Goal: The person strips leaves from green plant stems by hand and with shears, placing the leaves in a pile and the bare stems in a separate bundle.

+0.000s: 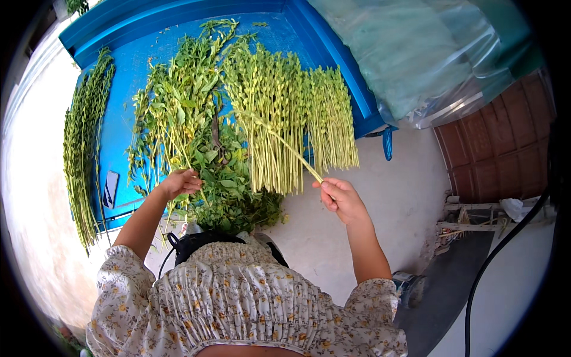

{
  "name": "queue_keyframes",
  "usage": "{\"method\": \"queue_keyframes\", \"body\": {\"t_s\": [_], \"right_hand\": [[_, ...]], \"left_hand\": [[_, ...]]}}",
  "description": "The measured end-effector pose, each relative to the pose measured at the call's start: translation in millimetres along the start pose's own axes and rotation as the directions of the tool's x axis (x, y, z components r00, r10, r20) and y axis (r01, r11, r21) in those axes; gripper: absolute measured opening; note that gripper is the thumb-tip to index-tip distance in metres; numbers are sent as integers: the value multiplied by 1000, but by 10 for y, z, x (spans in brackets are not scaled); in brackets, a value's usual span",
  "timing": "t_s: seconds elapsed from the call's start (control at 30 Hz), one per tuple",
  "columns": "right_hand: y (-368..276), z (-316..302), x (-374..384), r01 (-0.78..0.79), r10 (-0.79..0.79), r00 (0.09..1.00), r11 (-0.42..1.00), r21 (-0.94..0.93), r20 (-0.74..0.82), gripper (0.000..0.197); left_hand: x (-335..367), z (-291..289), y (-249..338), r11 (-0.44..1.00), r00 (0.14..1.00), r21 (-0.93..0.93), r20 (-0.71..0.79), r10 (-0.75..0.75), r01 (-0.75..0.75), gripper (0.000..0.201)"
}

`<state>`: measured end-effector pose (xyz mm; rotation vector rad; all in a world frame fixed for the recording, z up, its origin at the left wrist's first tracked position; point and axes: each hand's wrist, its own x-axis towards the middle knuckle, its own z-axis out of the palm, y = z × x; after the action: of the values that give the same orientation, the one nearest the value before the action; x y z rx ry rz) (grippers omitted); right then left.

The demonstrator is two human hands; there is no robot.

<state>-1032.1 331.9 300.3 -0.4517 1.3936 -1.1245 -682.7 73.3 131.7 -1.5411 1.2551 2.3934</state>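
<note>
Podded stalks (273,89) lie across the blue cargo bed (122,131), leafy cuttings (223,205) heaped in front, the right hand (342,201) pinching one stem (292,152), the left hand (178,184) curling its fingers, its hold unclear.

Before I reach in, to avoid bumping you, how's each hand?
Left hand: partly curled beside leafy green stalks; grip cannot be told.
Right hand: closed, holding a slender pale-green stalk.

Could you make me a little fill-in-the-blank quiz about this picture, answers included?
1. The cart bed is coloured ____.
2. The stem slanting before the neat row is held in the ____ grip.
3. The separate bunch lies along the cart bed's ____ side in the picture.

Missing words: blue; right; left.
</note>
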Motion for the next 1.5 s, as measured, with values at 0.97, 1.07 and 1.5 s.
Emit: {"method": "queue_keyframes", "body": {"t_s": [0.97,1.07,1.5], "right_hand": [[2239,-2186,2196,23,-325,602,920,-391,-729,18],[2277,-2200,2198,-82,-112,679,970,-227,-725,24],[2496,-2486,2341,-160,-70,705,954,-255,-706,16]], "left_hand": [[-1198,-130,-1422,971,839,-211,-504,-204,110,30],[-1044,-15,-1233,982,855,-144,-486,-181,126,28],[-1008,-17,-1264,980,867,-92,-458,-198,175,30]]}}
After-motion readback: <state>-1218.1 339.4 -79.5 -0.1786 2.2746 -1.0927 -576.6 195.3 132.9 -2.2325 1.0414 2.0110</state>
